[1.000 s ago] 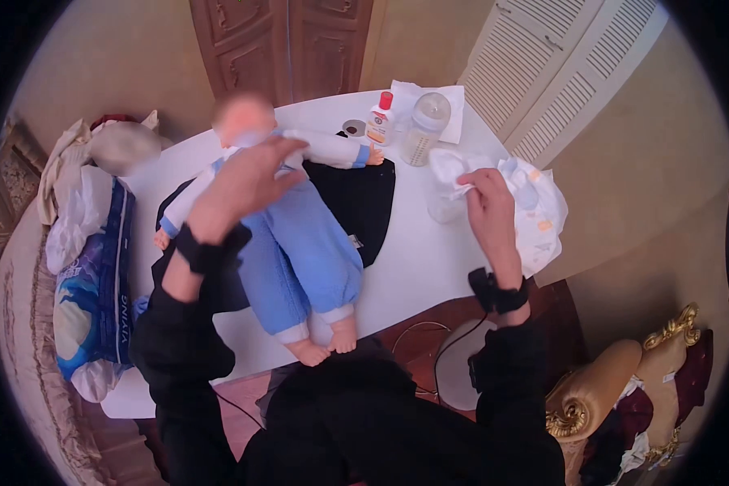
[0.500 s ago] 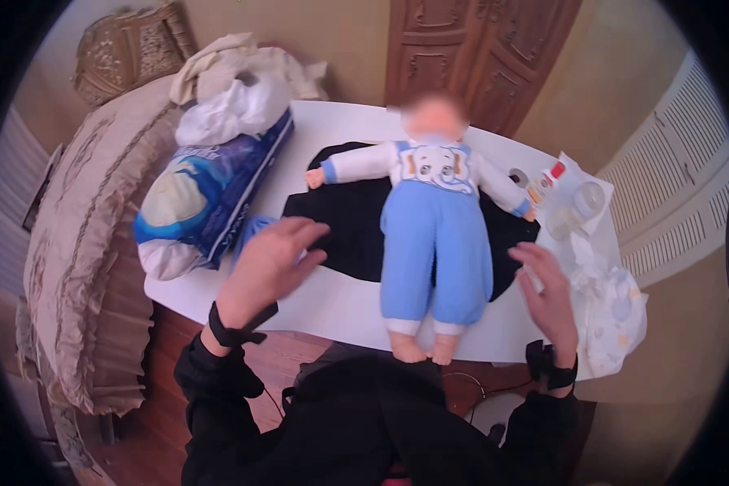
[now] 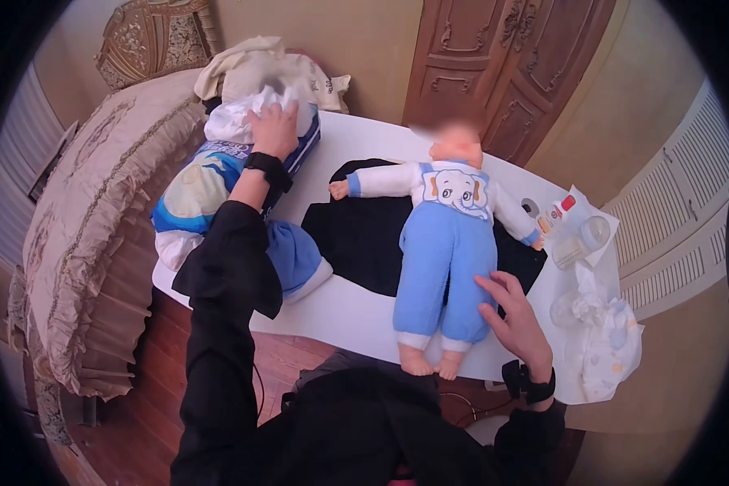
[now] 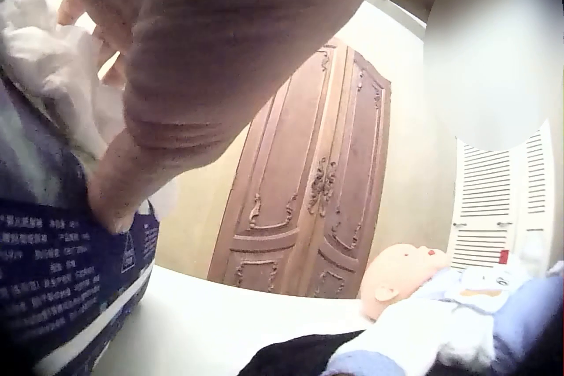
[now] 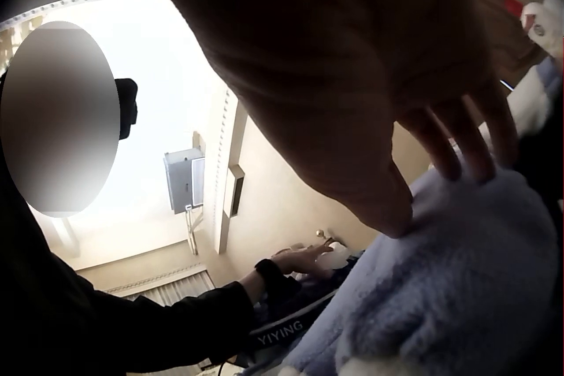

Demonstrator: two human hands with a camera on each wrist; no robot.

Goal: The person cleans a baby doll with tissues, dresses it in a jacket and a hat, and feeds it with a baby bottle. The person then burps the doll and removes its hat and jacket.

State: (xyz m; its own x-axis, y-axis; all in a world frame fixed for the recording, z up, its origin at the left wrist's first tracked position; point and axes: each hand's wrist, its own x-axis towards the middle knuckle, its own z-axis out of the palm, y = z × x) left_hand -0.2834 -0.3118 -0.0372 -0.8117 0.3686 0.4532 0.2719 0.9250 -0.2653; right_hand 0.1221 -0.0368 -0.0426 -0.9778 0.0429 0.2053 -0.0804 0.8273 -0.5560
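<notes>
Over on the white desk [image 3: 344, 314] I see a blue pack [image 3: 206, 194] along the left edge, a blue cloth [image 3: 294, 257] beside it, a black cloth [image 3: 352, 235] under the doll [image 3: 447, 243] mid-desk, and a diaper [image 3: 614, 348] at the near right corner.

- "YIYING", in pale capitals on the dark band along the side of the blue package [image 5: 291, 330], reads clearly in the right wrist view.
- Rows of small white Chinese characters cover the package's dark blue side in the left wrist view, too blurred to read surely; a white triangle outline stands beside them.
- Dark lettering on the cream cloth [image 3: 304, 77]: illegible.
- Label on the red-capped bottle [image 3: 554, 215]: too small.
</notes>
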